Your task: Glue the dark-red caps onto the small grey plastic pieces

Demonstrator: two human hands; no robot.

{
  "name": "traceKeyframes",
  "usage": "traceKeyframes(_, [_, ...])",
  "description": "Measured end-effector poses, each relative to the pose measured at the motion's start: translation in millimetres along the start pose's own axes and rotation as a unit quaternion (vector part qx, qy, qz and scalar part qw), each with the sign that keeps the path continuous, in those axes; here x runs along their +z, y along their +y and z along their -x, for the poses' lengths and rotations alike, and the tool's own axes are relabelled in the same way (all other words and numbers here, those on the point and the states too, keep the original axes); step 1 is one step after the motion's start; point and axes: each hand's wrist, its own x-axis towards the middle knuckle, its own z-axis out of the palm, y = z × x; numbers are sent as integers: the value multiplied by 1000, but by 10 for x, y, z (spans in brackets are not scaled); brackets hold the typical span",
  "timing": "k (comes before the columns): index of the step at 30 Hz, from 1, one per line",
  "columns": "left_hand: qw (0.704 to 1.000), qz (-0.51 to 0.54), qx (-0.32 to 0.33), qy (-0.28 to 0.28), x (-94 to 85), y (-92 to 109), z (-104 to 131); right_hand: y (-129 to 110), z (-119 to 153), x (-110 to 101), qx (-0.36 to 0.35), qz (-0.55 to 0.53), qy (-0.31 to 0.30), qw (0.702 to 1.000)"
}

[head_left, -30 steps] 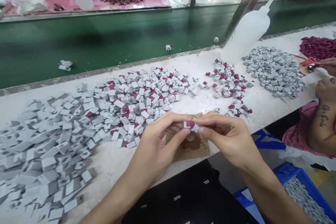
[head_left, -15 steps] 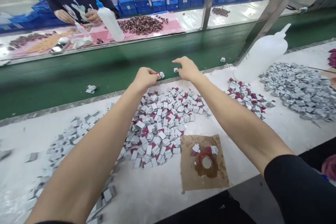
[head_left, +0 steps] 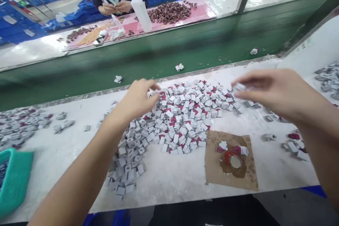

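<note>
My left hand is over the left side of a pile of small grey-white and maroon pieces, thumb and forefinger apart, with pale pieces showing in the gap. To the right of that pile, my right hand pinches a small grey-white piece between thumb and fingers, somewhat blurred. A small white cluster lies on the green belt beyond the pile. Near the front edge, a brown cardboard square carries a round pale-topped item in a wet brown stain, with a few pieces.
More clusters lie along the belt. Plain grey pieces spread front left, beside a green basket. A large white bottle stands at right. Across the belt a person's hands work behind a squeeze bottle.
Both hands have drawn back from the belt, where they held pieces; a white cluster now lies there. The left hand came to the pile, the right moved right. The view has shifted left.
</note>
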Motion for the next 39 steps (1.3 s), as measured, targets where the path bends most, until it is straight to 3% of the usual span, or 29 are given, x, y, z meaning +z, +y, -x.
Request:
traceKeyframes(3, [996, -80, 27, -18, 149, -346, 608, 155, 832, -34, 39, -47, 15, 998])
traceKeyframes(5, [994, -106, 36, -5, 288, -508, 842, 237, 1236, 45, 89, -65, 58, 992])
traceKeyframes(10, [990, -128, 54, 24, 453, -643, 927, 457, 1750, 172, 210, 22, 113, 971])
traceKeyframes(14, [995, -76, 48, 38, 402, -579, 991, 681, 1976, 177, 201, 5, 89, 975])
traceKeyframes(19, [994, 42, 20, 96, 441, -463, 1227, 719, 2165, 318, 205, -13, 145, 968])
traceKeyframes(23, [990, 42, 33, 133, 593, -432, 1234, 654, 2171, 419, 217, -33, 164, 962])
traceKeyframes(27, [993, 29, 29, 113, 599, -443, 1170, 627, 2149, 428, 233, -39, 168, 957])
traceKeyframes(32, [991, -58, 0, 121, 386, -503, 1034, 573, 2128, 413, 255, -40, 157, 953])
traceKeyframes(39, [994, -102, -8, 27, 292, -568, 709, 592, 2101, 413, 309, -42, 168, 935])
